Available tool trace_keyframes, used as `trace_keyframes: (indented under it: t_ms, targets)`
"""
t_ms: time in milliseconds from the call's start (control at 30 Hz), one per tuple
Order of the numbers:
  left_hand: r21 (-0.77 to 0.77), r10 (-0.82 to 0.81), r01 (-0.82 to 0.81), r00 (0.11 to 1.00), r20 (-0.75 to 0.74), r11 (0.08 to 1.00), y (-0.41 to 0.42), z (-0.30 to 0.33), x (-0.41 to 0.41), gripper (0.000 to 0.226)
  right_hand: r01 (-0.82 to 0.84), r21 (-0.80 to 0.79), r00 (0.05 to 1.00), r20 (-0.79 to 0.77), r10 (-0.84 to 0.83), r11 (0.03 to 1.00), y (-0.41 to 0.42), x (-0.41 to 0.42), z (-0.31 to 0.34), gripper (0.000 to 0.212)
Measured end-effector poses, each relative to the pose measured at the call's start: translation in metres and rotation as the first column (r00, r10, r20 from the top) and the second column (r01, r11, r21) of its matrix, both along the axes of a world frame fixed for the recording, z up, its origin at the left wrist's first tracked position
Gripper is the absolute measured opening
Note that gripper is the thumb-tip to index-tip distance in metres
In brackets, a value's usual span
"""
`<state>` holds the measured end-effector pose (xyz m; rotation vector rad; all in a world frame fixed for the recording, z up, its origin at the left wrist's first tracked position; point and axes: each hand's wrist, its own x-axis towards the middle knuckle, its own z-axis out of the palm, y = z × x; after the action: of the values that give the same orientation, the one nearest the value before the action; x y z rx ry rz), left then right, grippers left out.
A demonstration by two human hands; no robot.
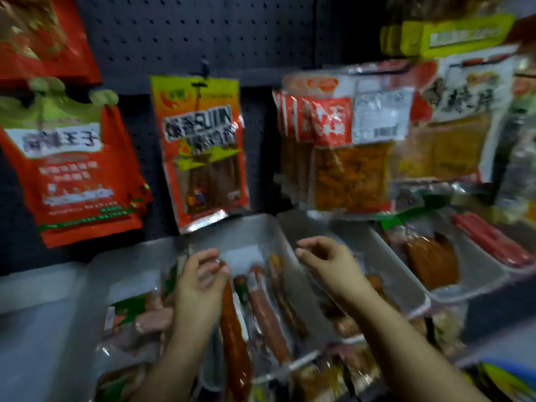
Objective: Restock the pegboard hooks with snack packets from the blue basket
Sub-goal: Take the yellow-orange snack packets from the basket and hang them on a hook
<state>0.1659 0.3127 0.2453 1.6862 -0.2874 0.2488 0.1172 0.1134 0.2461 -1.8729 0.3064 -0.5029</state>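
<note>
My whole view is smeared; print on the orange packet (pixel 200 146) is unreadable. The blue basket (pixel 510 372) is cut off at my lower right corner. I can't tell whether my left hand (pixel 200 274) touches anything.

Snack packets (pixel 200 146) are hung on the pegboard (pixel 179 33) across the upper frame; trays (pixel 261 227) of sausages (pixel 266 311) are set below.
</note>
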Motion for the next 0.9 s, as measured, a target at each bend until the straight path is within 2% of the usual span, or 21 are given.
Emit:
trace_keyframes:
  t_ms: [100, 233, 333, 400, 500, 567, 633, 700, 733, 833, 900]
  targets:
    - [-0.016, -0.214, 0.214, 0.977, -0.023, 0.977, -0.036, -0.010, -0.060, 0.029, 0.047, 0.088, 0.999, -0.001, -0.047, 0.995, -0.038, -0.073, -0.023, 0.016]
    - [-0.058, -0.418, 0.415, 0.893, -0.168, 0.908, -0.098, -0.043, -0.126, 0.023, 0.185, 0.200, 0.978, -0.136, -0.160, 0.962, -0.104, -0.169, -0.069, 0.016]
    - [-0.043, -0.537, 0.553, 0.783, -0.314, 0.832, -0.152, -0.084, -0.167, 0.021, 0.305, 0.146, 0.919, -0.305, -0.250, 0.941, -0.153, -0.242, -0.112, 0.016]
    - [-0.009, -0.577, 0.626, 0.713, -0.399, 0.780, -0.189, -0.114, -0.193, 0.022, 0.379, 0.037, 0.854, -0.399, -0.334, 0.925, -0.183, -0.287, -0.143, 0.016]
    - [0.058, -0.585, 0.695, 0.644, -0.493, 0.716, -0.234, -0.161, -0.223, 0.021, 0.386, -0.155, 0.738, -0.539, -0.406, 0.909, -0.213, -0.331, -0.184, 0.004]
    - [0.093, -0.574, 0.731, 0.601, -0.556, 0.676, -0.259, -0.191, -0.231, 0.019, 0.372, -0.303, 0.670, -0.567, -0.479, 0.878, -0.227, -0.346, -0.208, 0.022]
    - [0.131, -0.541, 0.755, 0.568, -0.621, 0.642, -0.278, -0.218, -0.230, 0.016, 0.312, -0.391, 0.646, -0.581, -0.495, 0.866, -0.238, -0.348, -0.231, 0.043]
    - [0.207, -0.476, 0.763, 0.565, -0.674, 0.613, -0.293, -0.239, -0.224, 0.008, 0.219, -0.450, 0.620, -0.621, -0.480, 0.866, -0.247, -0.343, -0.252, 0.057]
    - [0.235, -0.449, 0.766, 0.564, -0.694, 0.599, -0.300, -0.247, -0.221, 0.013, 0.185, -0.472, 0.607, -0.635, -0.478, 0.862, -0.251, -0.339, -0.261, 0.059]
    - [0.223, -0.404, 0.780, 0.518, -0.754, 0.585, -0.321, -0.264, -0.214, 0.023, 0.181, -0.485, 0.567, -0.659, -0.494, 0.855, -0.262, -0.328, -0.282, 0.056]
    - [0.173, -0.399, 0.769, 0.494, -0.773, 0.616, -0.335, -0.271, -0.212, 0.035, 0.202, -0.485, 0.541, -0.669, -0.509, 0.851, -0.264, -0.323, -0.295, 0.048]
